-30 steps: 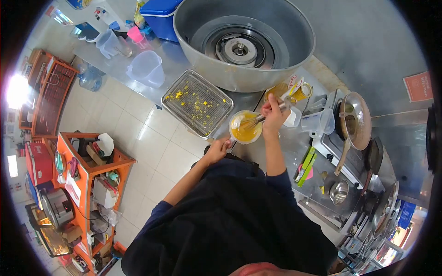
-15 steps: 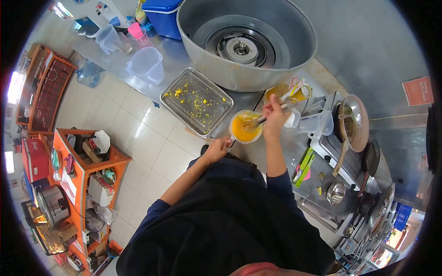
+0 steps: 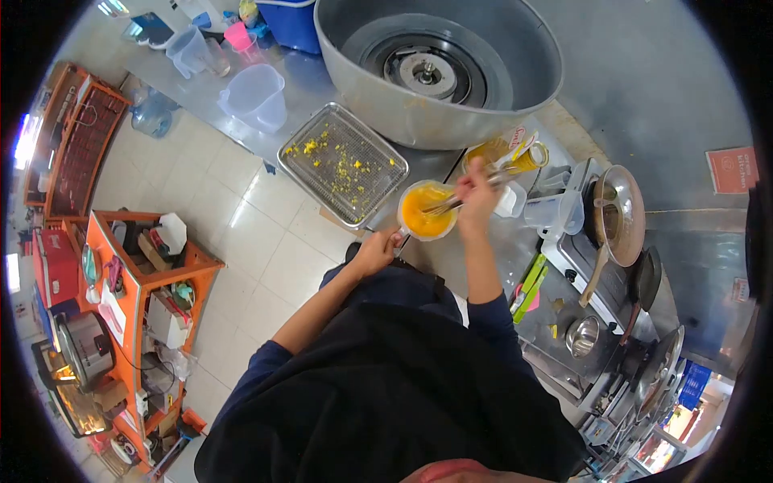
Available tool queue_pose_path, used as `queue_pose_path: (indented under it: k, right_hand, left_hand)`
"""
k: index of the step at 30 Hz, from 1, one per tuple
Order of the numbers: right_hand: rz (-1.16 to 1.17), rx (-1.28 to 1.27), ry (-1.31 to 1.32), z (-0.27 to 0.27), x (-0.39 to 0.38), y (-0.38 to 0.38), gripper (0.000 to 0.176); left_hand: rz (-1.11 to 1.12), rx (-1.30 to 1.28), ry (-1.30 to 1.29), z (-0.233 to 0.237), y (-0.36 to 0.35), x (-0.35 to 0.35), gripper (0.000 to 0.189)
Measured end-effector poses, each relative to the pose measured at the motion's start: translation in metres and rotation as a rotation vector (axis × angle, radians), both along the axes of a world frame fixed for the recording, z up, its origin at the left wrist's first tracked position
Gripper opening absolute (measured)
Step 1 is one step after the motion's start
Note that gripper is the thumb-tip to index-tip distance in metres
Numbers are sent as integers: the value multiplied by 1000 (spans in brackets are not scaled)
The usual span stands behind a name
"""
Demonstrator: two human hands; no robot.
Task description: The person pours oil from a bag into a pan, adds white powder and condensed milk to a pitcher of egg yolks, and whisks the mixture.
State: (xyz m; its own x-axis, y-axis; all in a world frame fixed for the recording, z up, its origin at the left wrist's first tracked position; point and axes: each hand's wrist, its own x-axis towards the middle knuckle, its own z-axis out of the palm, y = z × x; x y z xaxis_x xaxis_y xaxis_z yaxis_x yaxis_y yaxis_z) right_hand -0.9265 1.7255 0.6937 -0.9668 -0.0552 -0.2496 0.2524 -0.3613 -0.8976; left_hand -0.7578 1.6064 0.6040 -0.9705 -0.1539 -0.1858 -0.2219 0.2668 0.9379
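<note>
A clear plastic jug (image 3: 427,211) of yellow batter stands at the counter's near edge. My left hand (image 3: 377,252) grips its handle. My right hand (image 3: 477,196) holds a metal whisk (image 3: 448,204) whose wires dip into the batter; the hand is blurred. Just left of the jug lies a wire-mesh tray (image 3: 344,164) strewn with yellow crumbs.
A big round metal basin (image 3: 439,68) with a central spinner sits behind the jug. A clear measuring cup (image 3: 557,212), a jar of yellow stuff (image 3: 515,158), a stove with a pan (image 3: 618,214) and a green utensil (image 3: 530,287) lie to the right. An orange shelf (image 3: 137,282) stands on the tiled floor at left.
My right hand has kept moving the whisk in the batter, shifting slightly up. The view has drifted a little; my left hand stays on the handle.
</note>
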Motion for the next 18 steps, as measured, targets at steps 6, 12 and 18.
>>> queue_pose_path:
  k: [6, 12, 18]
  right_hand:
    - [-88, -11, 139, -23, 14, -12, 29]
    - [-256, -51, 125, -12, 12, -12, 32]
    - [-66, -135, 38, 3, -4, -2, 33]
  left_hand:
    - [25, -4, 2, -15, -1, -2, 18]
    - [36, -44, -46, -4, 1, 2, 18]
    - [53, -101, -75, -10, 4, 4, 18]
